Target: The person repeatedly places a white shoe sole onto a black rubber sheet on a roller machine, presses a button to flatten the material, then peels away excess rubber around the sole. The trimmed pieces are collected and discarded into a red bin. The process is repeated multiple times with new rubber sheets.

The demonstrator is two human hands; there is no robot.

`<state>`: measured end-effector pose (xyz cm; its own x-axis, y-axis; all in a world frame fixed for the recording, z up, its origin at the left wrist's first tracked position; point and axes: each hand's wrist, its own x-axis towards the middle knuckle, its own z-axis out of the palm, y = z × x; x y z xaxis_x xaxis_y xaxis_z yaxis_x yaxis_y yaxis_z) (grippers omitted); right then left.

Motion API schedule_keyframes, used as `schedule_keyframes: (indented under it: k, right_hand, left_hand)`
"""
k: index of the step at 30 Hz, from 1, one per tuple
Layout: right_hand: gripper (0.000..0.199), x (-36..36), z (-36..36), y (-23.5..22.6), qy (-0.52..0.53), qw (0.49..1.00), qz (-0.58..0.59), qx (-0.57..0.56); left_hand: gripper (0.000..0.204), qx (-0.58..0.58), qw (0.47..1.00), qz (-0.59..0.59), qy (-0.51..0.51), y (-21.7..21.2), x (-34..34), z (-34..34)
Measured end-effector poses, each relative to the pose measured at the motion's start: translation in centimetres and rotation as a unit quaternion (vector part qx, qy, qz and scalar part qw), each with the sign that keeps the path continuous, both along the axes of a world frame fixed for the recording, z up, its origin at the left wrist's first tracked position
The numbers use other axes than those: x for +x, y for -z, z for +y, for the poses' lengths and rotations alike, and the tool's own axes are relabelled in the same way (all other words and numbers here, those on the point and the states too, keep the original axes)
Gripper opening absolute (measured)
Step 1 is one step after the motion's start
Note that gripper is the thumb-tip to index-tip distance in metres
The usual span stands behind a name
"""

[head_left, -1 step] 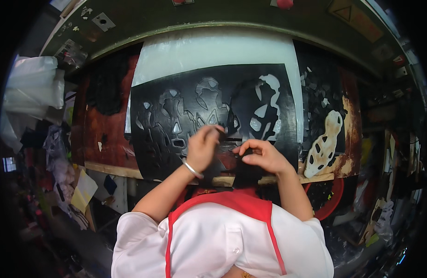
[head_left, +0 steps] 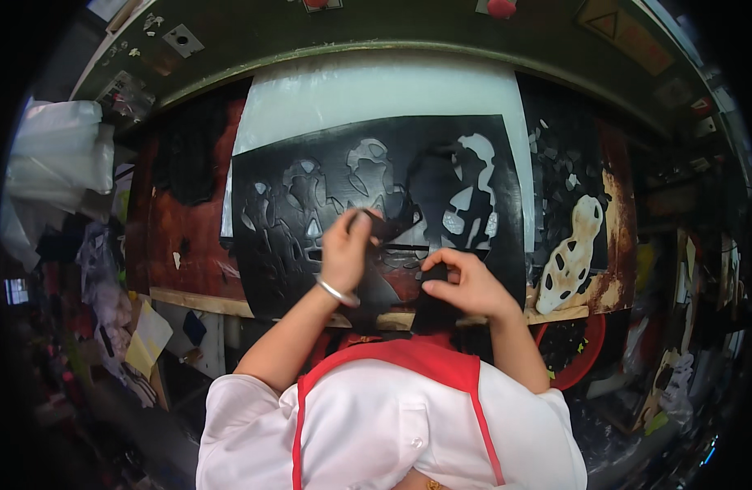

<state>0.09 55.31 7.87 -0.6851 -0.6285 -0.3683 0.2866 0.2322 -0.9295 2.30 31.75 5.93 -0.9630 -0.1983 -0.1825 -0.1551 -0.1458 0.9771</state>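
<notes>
My left hand (head_left: 343, 251), with a silver bangle at the wrist, pinches a dark cut piece (head_left: 386, 225) above a black sheet. My right hand (head_left: 471, 286) closes thumb and fingers on another black piece (head_left: 433, 304) that hangs near the table's front edge. Beneath both hands lies the wide black sheet (head_left: 429, 151), its surface full of sole-like outlines and cut-out openings. Pale board shows through several openings at its right side. Both held pieces are partly covered by my fingers, and their full shapes blur into the sheet.
A pale board (head_left: 376, 86) lies under the sheet, below a green machine beam (head_left: 392, 24). To the right rests a cream sole-shaped form (head_left: 584, 220) with holes, beside black scraps (head_left: 556, 163). A red tub (head_left: 588, 359) of scraps stands below. Plastic bags (head_left: 62, 155) hang at left.
My left hand has shifted slightly left and up, its wrist turning, with the dark piece in its fingers. My right hand has barely moved. The sheet sits slightly lower.
</notes>
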Motion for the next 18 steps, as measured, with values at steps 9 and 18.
schedule_keyframes:
  k: [9, 18]
  right_hand:
    - [0.035, 3.2, -9.1, 0.2, 0.199, 0.927, 0.250, 0.195]
    - [0.020, 5.2, -8.5, 4.3, 0.286, 0.912, 0.285, 0.074]
  left_hand:
    - [0.022, 0.087, 0.985, -0.068, 0.135, -0.3, -0.5, -0.7]
    - [0.022, 0.174, 0.937, 0.258, -0.160, -14.7, -17.9, -15.5]
